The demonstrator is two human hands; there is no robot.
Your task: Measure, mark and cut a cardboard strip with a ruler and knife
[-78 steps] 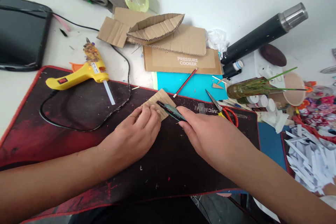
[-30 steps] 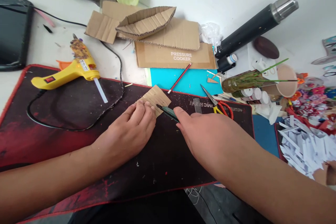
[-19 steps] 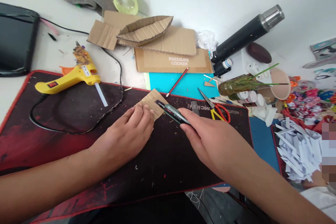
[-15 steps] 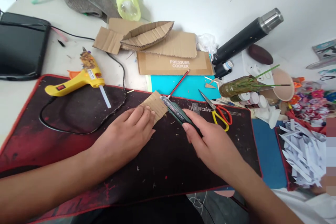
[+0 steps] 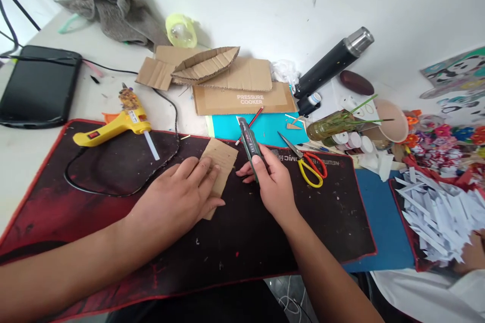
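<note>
Brown rectangular corrugated cardboard (image 5: 224,157) lies on the black-and-red mat (image 5: 265,242), beneath the person's left hand (image 5: 185,186), its fingers slightly spread and pressing down. Half a second ago the dark green utility knife (image 5: 250,144) reached the cardboard's edge; now the right hand (image 5: 273,179), fingers closed around the handle, holds it tilted up, clear of the piece, which has turned so its near end shows past the thumb. The left hand hides the cardboard's middle; the knife covers part of the slim red pencil (image 5: 257,114).
</note>
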